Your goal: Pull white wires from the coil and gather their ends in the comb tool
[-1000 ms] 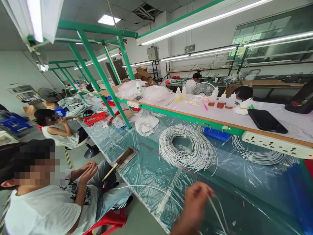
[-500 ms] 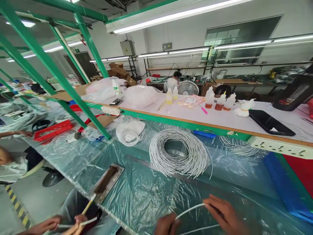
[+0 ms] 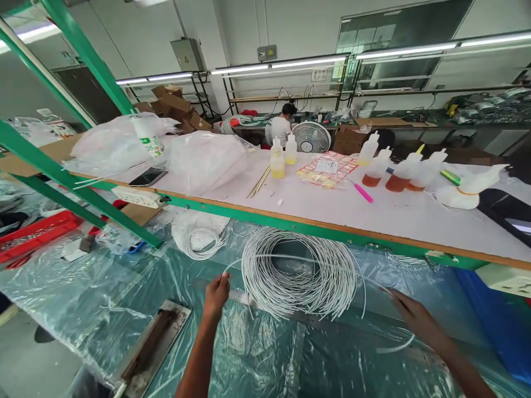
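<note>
Two hands stretched one white wire over the ruler (image 3: 265, 303) on the table (image 3: 124, 287), apparently for measuring. Left hand (image 3: 216, 296) pinched one wire (image 3: 290, 257) end; right hand (image 3: 409, 312) pinched the other, beside the coil (image 3: 298, 273).

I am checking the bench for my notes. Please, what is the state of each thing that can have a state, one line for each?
left hand: pinching one end of a white wire
right hand: stretched out, holding the other end
white wire: pulled across the coil
wire coil: lying flat, loosely wound
squeeze bottles: upright, partly filled with amber liquid
desk fan: upright; running or not, unclear
phone: screen dark
</note>
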`<state>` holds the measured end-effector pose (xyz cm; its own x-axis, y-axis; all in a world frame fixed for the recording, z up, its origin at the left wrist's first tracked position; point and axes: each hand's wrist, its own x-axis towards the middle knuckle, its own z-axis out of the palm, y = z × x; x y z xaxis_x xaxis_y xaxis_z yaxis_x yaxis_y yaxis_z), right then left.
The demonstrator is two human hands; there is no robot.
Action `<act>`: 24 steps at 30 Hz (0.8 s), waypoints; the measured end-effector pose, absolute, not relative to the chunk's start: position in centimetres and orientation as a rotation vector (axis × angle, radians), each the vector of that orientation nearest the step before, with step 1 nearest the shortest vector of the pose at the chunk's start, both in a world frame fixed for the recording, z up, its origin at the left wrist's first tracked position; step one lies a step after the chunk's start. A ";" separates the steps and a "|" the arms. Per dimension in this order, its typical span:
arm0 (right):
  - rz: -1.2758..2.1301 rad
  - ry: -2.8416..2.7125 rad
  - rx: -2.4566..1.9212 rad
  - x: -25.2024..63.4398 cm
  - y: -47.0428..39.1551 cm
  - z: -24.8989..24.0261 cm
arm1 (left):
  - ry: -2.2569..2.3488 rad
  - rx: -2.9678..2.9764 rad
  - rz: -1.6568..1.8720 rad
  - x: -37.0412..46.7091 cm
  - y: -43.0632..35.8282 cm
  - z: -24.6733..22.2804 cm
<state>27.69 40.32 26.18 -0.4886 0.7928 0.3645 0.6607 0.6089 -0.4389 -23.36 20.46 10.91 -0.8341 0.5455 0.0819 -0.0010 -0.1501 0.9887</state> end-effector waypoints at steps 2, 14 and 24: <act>0.236 -2.208 -1.087 22.6 43.6 26.4 | 1.864 0.687 2.029 -24.0 24.4 13.0; 0.379 -2.133 -1.138 22.9 44.1 16.3 | 2.282 1.393 1.332 -15.6 11.1 4.1; 0.787 -1.902 -1.432 34.8 23.2 7.9 | 2.337 1.662 0.635 0.1 1.0 -1.6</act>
<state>34.80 23.23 7.86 -0.2169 0.9681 0.1258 0.5958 0.2333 -0.7685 0.09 0.99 -1.60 -0.3452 0.9351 0.0807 0.8473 0.2735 0.4553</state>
